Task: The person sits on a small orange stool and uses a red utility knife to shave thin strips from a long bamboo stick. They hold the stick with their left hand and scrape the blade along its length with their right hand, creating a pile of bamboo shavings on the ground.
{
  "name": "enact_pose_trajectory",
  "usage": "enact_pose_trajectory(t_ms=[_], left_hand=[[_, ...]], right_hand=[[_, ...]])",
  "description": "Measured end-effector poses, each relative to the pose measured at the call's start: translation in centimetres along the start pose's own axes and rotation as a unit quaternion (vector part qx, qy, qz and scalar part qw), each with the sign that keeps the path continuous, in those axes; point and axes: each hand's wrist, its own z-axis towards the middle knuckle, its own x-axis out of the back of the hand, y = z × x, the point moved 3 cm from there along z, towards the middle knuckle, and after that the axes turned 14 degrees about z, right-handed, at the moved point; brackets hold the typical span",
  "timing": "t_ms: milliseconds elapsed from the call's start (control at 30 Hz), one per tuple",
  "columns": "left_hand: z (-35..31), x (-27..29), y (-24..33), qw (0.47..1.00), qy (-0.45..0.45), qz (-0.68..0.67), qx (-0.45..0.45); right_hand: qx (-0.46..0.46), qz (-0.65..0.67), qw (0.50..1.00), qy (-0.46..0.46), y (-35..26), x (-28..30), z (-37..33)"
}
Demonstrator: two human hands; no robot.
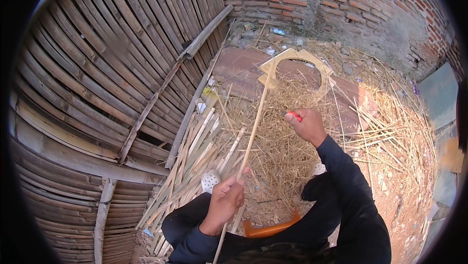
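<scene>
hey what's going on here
A seated person's left hand grips a long pale strip that slants up and away. The right hand holds a small red-handled tool, apart from the strip at this moment. Straw-coloured shavings cover the ground in front, and more long strips lie heaped to the left.
</scene>
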Motion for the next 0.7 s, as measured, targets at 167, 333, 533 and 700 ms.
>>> enact_pose_trajectory(t_ms=[167, 333, 533, 700], left_hand=[[0.9, -1.6, 1.2, 0.997, -0.033, -0.074, 0.007], [1.5, -1.6, 2.2, 0.997, -0.030, -0.073, -0.008], [1.5, -1.3, 1.9, 0.999, -0.009, -0.020, -0.039], [1.0, -1.3, 2.1, 0.981, 0.026, 0.151, -0.117]], right_hand=[[0.191, 0.013, 0.975, -0.110, -7.4, -3.6, -4.2], [0.056, -0.029, 0.997, -0.044, -3.5, -4.1, -0.1], [0.102, 0.003, 0.990, -0.094, -7.8, -4.5, -1.3], [0.128, -0.023, 0.990, -0.057, -5.8, -4.2, -0.2]])
